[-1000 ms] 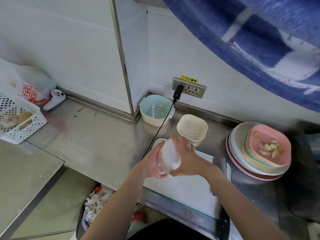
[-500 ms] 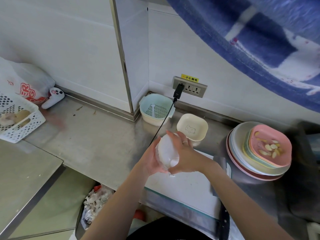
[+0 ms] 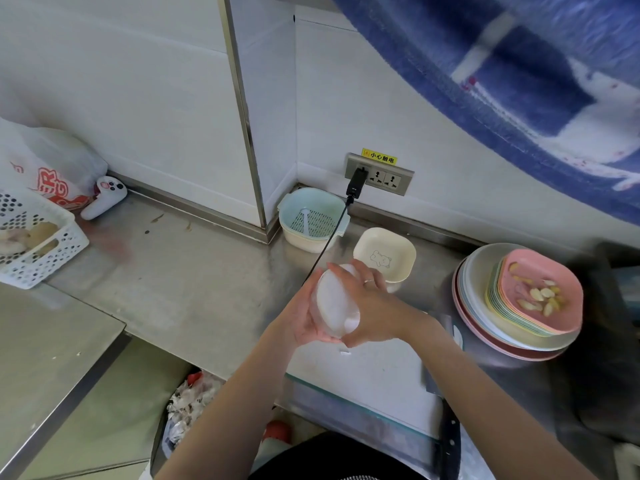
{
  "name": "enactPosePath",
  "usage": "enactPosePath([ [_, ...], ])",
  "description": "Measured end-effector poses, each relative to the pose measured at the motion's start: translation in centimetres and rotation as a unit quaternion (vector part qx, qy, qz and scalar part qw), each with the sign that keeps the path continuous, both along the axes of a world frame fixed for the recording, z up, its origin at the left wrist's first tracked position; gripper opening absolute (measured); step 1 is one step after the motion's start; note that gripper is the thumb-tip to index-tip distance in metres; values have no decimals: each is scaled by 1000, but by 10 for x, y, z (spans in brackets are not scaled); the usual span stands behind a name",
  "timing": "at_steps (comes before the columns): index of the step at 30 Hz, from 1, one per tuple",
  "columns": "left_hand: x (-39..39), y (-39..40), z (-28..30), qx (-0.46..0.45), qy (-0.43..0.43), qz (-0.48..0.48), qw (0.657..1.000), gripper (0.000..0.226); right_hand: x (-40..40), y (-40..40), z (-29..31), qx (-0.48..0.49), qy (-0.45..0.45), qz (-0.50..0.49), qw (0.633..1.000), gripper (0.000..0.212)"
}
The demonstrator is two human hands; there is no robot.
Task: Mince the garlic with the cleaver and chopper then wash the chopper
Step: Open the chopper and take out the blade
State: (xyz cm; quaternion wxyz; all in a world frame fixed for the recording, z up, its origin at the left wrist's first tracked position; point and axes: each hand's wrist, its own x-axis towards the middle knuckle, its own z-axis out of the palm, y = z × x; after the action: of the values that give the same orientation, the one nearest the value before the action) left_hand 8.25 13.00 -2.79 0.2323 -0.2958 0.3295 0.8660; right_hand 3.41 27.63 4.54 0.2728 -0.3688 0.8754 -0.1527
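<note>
Both hands are gripping the white chopper [image 3: 334, 306] above the cutting board [image 3: 374, 386] nr bench front edge: left hand [image 3: 304, 322] cupping underneath, right hand [image 3: 372, 306] wrapping its top, long axis tilting away-left.

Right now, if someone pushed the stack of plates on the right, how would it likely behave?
The stack of plates would probably slide as one heavy block on the smooth steel counter. The pink dish on top sits off-centre, so it might shift, scattering the loose garlic cloves.
</note>
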Motion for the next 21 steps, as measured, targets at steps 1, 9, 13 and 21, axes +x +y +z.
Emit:
enactPosePath([
  [1,0,0,2,3,0,-5,1000,80,1,-1,-2,1,-6,-5,1000,126],
  [9,-5,-10,3,-2,-57,-86,995,99,0,1,-1,-12,-6,32,999,126],
  [13,-5,-8,10,-14,-52,-69,996,85,4,-1,-6,5,30,18,999,122],
  [21,-5,3,19,-51,-84,25,995,92,16,-13,-17,-17,66,-136,988,114],
])
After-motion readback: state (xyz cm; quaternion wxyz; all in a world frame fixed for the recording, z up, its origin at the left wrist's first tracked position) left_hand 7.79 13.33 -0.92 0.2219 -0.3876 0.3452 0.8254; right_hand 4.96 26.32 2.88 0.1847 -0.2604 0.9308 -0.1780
